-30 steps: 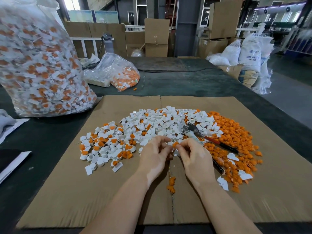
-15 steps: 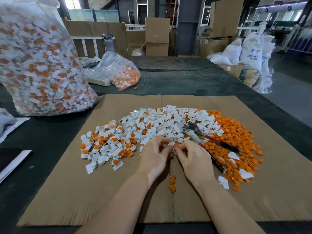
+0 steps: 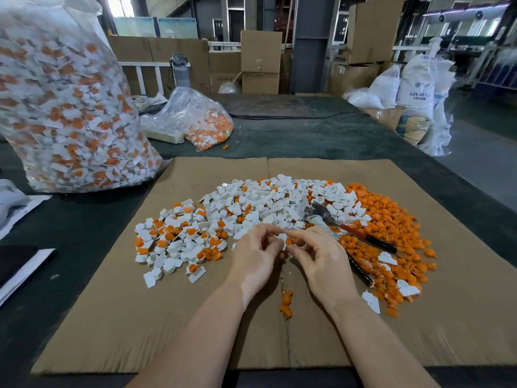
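In the head view, two bare hands meet over the middle of one cardboard sheet (image 3: 112, 317) that lies on the dark worktop (image 3: 307, 138). The left hand (image 3: 256, 259) and the right hand (image 3: 321, 261) hold one small white-and-orange piece (image 3: 286, 241) between them. The grip of each hand is narrow, with thumb and fingertips pinched on this piece, at the near edge of the piles. There are three piles on the sheet: a mixed pile (image 3: 179, 236) of white and orange parts at the left, a white pile (image 3: 265, 203) in the middle and an orange pile (image 3: 391, 219) at the right. The parts in each pile are too many to count. One pair of pliers (image 3: 317, 212) lies where the white and the orange pile meet, and its two handles point toward the right, just beside the right hand. One little cluster of orange bits (image 3: 286, 303) lies on the seam of the sheet, between the two forearms. Behind the sheet there are two clear bags of the same parts: one big bag (image 3: 64, 107) at the far left and one smaller bag (image 3: 195, 121) near the middle. One bottle (image 3: 180, 68) stands further behind.
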`<state>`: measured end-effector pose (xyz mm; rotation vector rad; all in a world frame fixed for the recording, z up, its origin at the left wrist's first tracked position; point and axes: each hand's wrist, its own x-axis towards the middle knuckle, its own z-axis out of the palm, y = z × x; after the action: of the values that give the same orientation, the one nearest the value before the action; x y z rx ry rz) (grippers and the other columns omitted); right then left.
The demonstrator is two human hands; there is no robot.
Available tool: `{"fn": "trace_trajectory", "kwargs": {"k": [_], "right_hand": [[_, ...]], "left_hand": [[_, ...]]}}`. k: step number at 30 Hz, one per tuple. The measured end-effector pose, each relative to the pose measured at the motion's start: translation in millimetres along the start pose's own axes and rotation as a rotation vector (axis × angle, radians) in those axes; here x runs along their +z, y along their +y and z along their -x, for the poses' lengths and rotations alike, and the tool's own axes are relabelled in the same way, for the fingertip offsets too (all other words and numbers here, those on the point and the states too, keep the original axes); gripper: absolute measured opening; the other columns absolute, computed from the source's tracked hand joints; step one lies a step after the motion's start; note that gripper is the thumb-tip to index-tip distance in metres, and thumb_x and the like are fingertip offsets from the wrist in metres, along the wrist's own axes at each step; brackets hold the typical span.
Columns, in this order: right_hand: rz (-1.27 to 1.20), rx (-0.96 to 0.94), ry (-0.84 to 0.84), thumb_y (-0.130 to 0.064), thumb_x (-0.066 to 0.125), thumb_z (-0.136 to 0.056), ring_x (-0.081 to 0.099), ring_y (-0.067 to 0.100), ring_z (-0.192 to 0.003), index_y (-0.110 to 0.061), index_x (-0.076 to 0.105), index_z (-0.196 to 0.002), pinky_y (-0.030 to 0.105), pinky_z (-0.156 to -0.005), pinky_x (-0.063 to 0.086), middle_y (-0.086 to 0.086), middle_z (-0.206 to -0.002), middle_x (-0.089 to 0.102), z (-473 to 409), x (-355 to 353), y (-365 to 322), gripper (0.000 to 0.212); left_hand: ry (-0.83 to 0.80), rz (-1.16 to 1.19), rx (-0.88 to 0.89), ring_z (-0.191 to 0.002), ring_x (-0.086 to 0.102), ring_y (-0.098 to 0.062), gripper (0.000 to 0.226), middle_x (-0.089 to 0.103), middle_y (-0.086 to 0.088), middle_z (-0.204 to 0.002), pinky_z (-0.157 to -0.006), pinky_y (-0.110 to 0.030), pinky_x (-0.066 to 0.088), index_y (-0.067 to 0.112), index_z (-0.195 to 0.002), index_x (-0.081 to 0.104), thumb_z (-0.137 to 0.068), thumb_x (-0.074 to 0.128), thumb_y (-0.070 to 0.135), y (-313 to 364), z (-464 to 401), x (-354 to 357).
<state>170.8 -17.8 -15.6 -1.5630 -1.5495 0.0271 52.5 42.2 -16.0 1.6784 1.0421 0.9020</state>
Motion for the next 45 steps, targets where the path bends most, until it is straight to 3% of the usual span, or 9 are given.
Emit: {"fn": "trace_trajectory", "kwargs": {"k": [10,15,19,23,27,31,35,39,45], "right_hand": [[0.028,0.003,0.0,-0.01,0.069,-0.082,0.054,0.011,-0.084,-0.012,0.069,-0.109,0.032,-0.08,0.05,-0.003,-0.088,0.059,-0.3,0.7,1.7,0.027],[0.359,0.147,0.155,-0.023,0.067,-0.085,0.053,0.025,-0.113,-0.007,0.061,-0.119,0.042,-0.098,0.037,0.009,-0.115,0.062,-6.6,-6.0,6.9,0.038],[0.71,0.601,-0.163,-0.037,0.046,-0.09,0.029,0.027,-0.134,-0.015,0.034,-0.139,0.05,-0.112,0.011,0.009,-0.144,0.038,-22.9,-27.7,18.6,0.055],[0.749,0.699,-0.39,-0.042,0.048,-0.088,0.024,0.031,-0.136,-0.019,0.028,-0.143,0.057,-0.111,0.001,0.011,-0.149,0.026,-33.4,-36.0,23.8,0.063],[0.785,0.634,-0.354,-0.049,0.052,-0.085,0.033,0.033,-0.127,-0.018,0.043,-0.131,0.051,-0.108,0.021,0.014,-0.138,0.037,-37.1,-37.0,20.6,0.056],[0.737,0.53,-0.246,-0.048,0.048,-0.087,0.046,0.027,-0.104,-0.01,0.05,-0.106,0.035,-0.084,0.042,0.012,-0.112,0.049,-38.1,-41.8,9.4,0.042],[0.438,0.461,-0.309,-0.041,0.044,-0.091,0.047,0.018,-0.07,-0.013,0.045,-0.079,0.028,-0.052,0.028,0.003,-0.078,0.05,-33.4,-45.0,-10.8,0.03],[0.052,0.513,-0.515,-0.028,0.049,-0.086,0.039,0.02,-0.056,-0.011,0.045,-0.064,0.033,-0.058,0.03,0.008,-0.061,0.044,-29.7,-49.7,-28.1,0.028],[-0.079,0.603,-0.63,-0.023,0.053,-0.082,0.042,0.019,-0.056,-0.009,0.052,-0.063,0.028,-0.054,0.031,0.009,-0.06,0.047,-29.0,-53.8,-31.8,0.024]], "left_hand": [[0.026,-0.048,0.021,-0.065,0.057,-0.007,0.009,0.063,0.0,-0.075,-0.057,-0.013,0.045,0.022,-0.097,0.061,-0.089,0.063,0.02,-3.2,-4.4,2.5],[0.035,0.077,-0.025,-0.061,0.06,-0.004,0.011,0.061,0.001,-0.068,-0.058,-0.014,0.046,0.013,-0.098,0.061,-0.088,0.064,0.012,-2.4,-6.7,2.3],[0.029,0.158,-0.055,-0.06,0.059,-0.003,0.01,0.063,-0.006,-0.075,-0.057,-0.013,0.047,0.011,-0.099,0.06,-0.089,0.062,0.009,0.0,-8.3,1.6],[0.042,0.245,-0.074,-0.061,0.062,-0.002,0.015,0.066,-0.025,-0.088,-0.055,-0.01,0.047,0.006,-0.103,0.06,-0.09,0.062,0.011,3.3,-9.2,-0.3],[0.051,0.306,-0.115,-0.069,0.064,-0.008,0.016,0.068,-0.018,-0.085,-0.065,-0.018,0.053,0.006,-0.105,0.06,-0.089,0.062,0.012,5.2,-10.5,-0.8],[0.061,0.421,-0.166,-0.062,0.063,-0.007,0.012,0.068,-0.007,-0.075,-0.058,-0.016,0.051,0.009,-0.1,0.06,-0.089,0.062,0.01,5.4,-13.0,-1.6],[0.068,0.62,-0.253,-0.054,0.062,-0.009,0.015,0.066,-0.004,-0.065,-0.053,-0.017,0.051,0.003,-0.102,0.058,-0.088,0.063,0.005,8.4,-14.5,-1.9],[0.093,0.709,-0.299,-0.046,0.058,-0.007,0.013,0.065,-0.003,-0.058,-0.047,-0.016,0.049,0.002,-0.1,0.056,-0.088,0.061,0.001,10.9,-17.1,-2.8],[0.114,0.657,-0.309,-0.045,0.058,-0.004,0.018,0.062,-0.006,-0.066,-0.047,-0.015,0.049,-0.002,-0.107,0.055,-0.089,0.058,0.0,11.7,-17.9,-3.2]]}}
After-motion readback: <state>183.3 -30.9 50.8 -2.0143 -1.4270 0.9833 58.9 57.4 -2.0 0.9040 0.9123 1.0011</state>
